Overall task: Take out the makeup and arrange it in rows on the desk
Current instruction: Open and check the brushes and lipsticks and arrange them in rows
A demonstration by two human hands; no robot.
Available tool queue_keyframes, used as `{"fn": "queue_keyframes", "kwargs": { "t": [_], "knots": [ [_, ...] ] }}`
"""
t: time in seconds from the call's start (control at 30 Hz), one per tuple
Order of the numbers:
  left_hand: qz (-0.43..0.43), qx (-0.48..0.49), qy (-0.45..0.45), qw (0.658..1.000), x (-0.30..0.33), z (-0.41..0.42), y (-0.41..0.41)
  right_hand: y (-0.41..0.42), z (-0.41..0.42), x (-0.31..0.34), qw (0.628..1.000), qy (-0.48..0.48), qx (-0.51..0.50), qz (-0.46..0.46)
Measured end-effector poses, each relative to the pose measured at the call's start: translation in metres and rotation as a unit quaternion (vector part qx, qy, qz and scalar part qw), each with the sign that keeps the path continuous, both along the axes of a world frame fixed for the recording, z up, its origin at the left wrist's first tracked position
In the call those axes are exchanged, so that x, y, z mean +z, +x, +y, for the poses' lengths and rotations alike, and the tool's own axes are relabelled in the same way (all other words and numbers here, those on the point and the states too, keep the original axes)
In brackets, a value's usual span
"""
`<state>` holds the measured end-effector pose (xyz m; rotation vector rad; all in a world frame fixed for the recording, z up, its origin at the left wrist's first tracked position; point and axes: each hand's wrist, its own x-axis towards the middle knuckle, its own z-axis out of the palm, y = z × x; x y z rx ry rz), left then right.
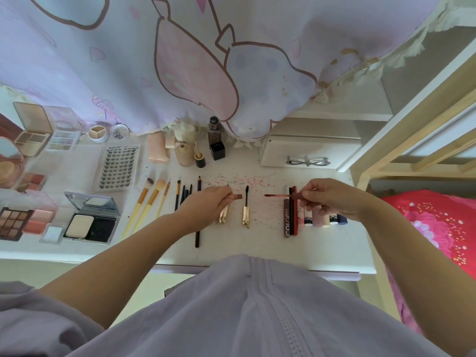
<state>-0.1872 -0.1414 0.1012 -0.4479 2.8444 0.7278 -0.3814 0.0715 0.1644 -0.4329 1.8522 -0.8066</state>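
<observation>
Above the middle of the white worktop (257,243), the left hand (206,204) grips a small brown lip gloss tube (238,196), its fingers curled round it, while the right hand (332,199) pinches the cap of the wand (279,195) pulled clear of it, the tip pointing left. A gold mascara (246,208) lies between the hands. Brushes (149,202) lie in a row to the left, lipsticks (292,215) under the right hand, palettes (91,220) at far left.
</observation>
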Motion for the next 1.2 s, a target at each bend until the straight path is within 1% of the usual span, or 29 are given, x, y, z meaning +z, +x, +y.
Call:
{"fn": "queue_keyframes", "kwargs": {
  "t": [0.07, 0.17, 0.23, 0.3, 0.33, 0.4, 0.47, 0.53, 0.57, 0.63, 0.73, 0.9, 1.0, 1.07, 1.13, 1.2],
  "knots": [
    [-0.009, 0.072, 0.064, 0.995, -0.003, -0.004, 0.000, -0.002, 0.007, -0.004, 0.999, -0.008, -0.033, -0.020],
    [-0.013, 0.151, 0.193, 0.969, 0.000, 0.013, -0.016, 0.011, 0.007, -0.016, 0.998, 0.005, -0.050, -0.031],
    [-0.030, 0.171, 0.218, 0.960, -0.002, 0.034, -0.031, 0.026, 0.000, -0.028, 0.997, 0.027, -0.065, -0.015],
    [-0.049, 0.201, 0.200, 0.958, -0.010, 0.054, -0.046, 0.042, -0.008, -0.042, 0.995, 0.046, -0.086, -0.002],
    [-0.060, 0.210, 0.170, 0.961, -0.015, 0.061, -0.051, 0.050, -0.013, -0.049, 0.995, 0.052, -0.090, 0.006],
    [-0.081, 0.188, 0.055, 0.977, -0.024, 0.069, -0.059, 0.063, -0.020, -0.061, 0.994, 0.063, -0.070, 0.047],
    [-0.090, 0.155, -0.050, 0.983, -0.032, 0.069, -0.062, 0.071, -0.027, -0.074, 0.989, 0.077, -0.042, 0.120],
    [-0.097, 0.134, -0.102, 0.981, -0.037, 0.067, -0.061, 0.076, -0.033, -0.084, 0.978, 0.097, -0.032, 0.183],
    [-0.100, 0.127, -0.116, 0.980, -0.040, 0.064, -0.061, 0.078, -0.037, -0.088, 0.974, 0.104, -0.034, 0.199],
    [-0.107, 0.123, -0.134, 0.977, -0.043, 0.059, -0.059, 0.082, -0.046, -0.095, 0.971, 0.109, -0.039, 0.208],
    [-0.110, 0.128, -0.147, 0.975, -0.046, 0.052, -0.053, 0.088, -0.059, -0.104, 0.975, 0.103, -0.029, 0.197],
    [-0.089, 0.148, -0.138, 0.975, -0.049, 0.040, -0.045, 0.092, -0.077, -0.111, 0.970, 0.100, 0.030, 0.219],
    [-0.065, 0.159, -0.134, 0.976, -0.044, 0.037, -0.044, 0.090, -0.081, -0.110, 0.967, 0.108, 0.068, 0.222],
    [-0.037, 0.155, -0.133, 0.978, -0.039, 0.040, -0.047, 0.078, -0.080, -0.106, 0.964, 0.111, 0.068, 0.232],
    [0.004, 0.144, -0.125, 0.982, -0.034, 0.048, -0.054, 0.055, -0.074, -0.095, 0.951, 0.128, 0.067, 0.272],
    [0.036, 0.113, -0.113, 0.987, -0.031, 0.061, -0.064, 0.024, -0.064, -0.086, 0.945, 0.139, 0.037, 0.295]
  ]
}}
